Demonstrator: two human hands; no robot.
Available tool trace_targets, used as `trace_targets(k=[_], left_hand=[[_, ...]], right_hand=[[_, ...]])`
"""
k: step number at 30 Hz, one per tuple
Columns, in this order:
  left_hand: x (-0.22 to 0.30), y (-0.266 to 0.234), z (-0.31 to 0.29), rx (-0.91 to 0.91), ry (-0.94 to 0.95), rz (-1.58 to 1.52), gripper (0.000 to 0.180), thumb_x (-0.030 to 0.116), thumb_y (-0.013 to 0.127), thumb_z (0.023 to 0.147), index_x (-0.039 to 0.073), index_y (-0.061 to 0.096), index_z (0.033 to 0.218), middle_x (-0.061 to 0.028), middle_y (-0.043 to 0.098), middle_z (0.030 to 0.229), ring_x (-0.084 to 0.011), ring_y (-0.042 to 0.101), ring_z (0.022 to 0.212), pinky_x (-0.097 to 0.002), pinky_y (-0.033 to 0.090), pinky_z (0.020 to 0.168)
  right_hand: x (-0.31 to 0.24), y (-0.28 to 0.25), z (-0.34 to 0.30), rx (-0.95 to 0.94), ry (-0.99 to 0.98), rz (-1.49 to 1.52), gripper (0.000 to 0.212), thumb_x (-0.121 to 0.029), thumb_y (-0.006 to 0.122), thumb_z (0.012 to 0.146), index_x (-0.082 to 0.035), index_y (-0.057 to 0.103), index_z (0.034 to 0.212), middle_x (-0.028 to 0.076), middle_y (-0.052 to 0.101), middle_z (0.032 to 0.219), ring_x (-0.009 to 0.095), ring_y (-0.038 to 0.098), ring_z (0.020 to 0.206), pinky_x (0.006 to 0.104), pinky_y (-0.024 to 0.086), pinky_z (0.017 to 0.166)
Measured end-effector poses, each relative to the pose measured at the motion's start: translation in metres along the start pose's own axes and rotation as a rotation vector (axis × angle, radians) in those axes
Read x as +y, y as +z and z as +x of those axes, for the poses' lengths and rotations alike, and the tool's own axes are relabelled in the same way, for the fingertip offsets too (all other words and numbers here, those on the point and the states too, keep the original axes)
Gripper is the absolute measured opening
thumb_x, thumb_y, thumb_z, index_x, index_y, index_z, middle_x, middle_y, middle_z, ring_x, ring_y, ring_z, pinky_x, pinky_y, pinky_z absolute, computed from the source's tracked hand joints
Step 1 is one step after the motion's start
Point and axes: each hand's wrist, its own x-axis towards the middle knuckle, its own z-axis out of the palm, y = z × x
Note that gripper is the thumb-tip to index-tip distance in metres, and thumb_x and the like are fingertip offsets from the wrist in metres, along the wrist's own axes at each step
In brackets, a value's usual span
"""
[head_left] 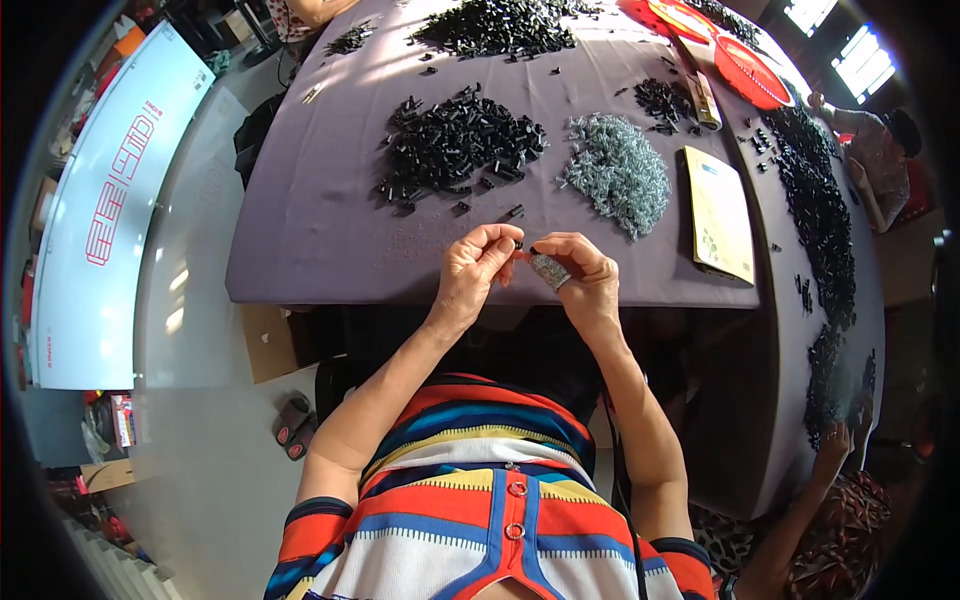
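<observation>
My left hand (468,276) is pinched on a small black plastic piece (518,244) just above the table's near edge. Close beside it, my right hand (590,280) has its thumb and fingertips pressed together; a grey speckled wrap (550,270) covers its thumb. Whatever lies between the right fingertips is too small to make out. Beyond my hands is a heap of black plastic pieces (462,140), with a few strays (514,212) nearer to me. To its right is a pile of small clear, greyish pieces (617,178).
A yellow booklet or packet (722,215) lies right of the clear pile. More black pieces (490,25) are heaped at the far side, near red baskets (752,72). Along the right, other people's hands (835,445) are at a long black heap (815,210). Slippers (294,425) lie on the floor.
</observation>
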Motion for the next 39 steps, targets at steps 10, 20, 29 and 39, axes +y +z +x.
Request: trace_targets(k=[10, 20, 29, 39], left_hand=[[0.000, 0.011, -0.004, -0.007, 0.025, 0.190, 0.019, 0.014, 0.051, 0.093, 0.001, 0.060, 0.103, 0.0046, 0.052, 0.068, -0.0030, 0.045, 0.058, -0.0173, 0.038, 0.055], [-0.006, 0.012, -0.004, -0.002, -0.026, -0.091, 0.021, 0.010, 0.051, 0.092, 0.003, 0.059, 0.109, 0.0030, 0.056, 0.080, -0.0039, 0.049, 0.066, -0.0181, 0.040, 0.061], [-0.008, 0.015, -0.004, 0.035, -0.126, -0.387, 0.018, 0.007, 0.056, 0.088, 0.003, 0.058, 0.105, -0.0015, 0.062, 0.084, -0.0053, 0.053, 0.063, -0.0187, 0.045, 0.058], [-0.009, 0.007, -0.005, 0.005, -0.169, -0.320, 0.020, 0.008, 0.057, 0.087, 0.008, 0.058, 0.107, 0.0005, 0.062, 0.085, -0.0062, 0.054, 0.066, -0.0212, 0.045, 0.063]], right_hand=[[0.001, 0.000, -0.002, 0.008, 0.135, -0.005, 0.019, 0.012, 0.058, 0.078, 0.001, 0.063, 0.092, 0.001, 0.065, 0.084, 0.007, 0.059, 0.080, 0.0208, 0.047, 0.074], [0.003, 0.005, -0.005, 0.024, 0.067, 0.058, 0.022, 0.015, 0.055, 0.076, 0.001, 0.062, 0.093, 0.004, 0.066, 0.083, 0.009, 0.061, 0.079, 0.0224, 0.049, 0.073], [0.000, 0.006, -0.005, 0.016, 0.059, 0.082, 0.014, 0.011, 0.058, 0.079, 0.002, 0.060, 0.090, 0.004, 0.066, 0.081, 0.009, 0.062, 0.075, 0.0225, 0.051, 0.069], [0.000, 0.007, -0.001, 0.080, -0.357, -0.442, 0.023, 0.010, 0.059, 0.066, -0.003, 0.058, 0.085, 0.012, 0.059, 0.078, 0.030, 0.061, 0.073, 0.0335, 0.049, 0.063]])
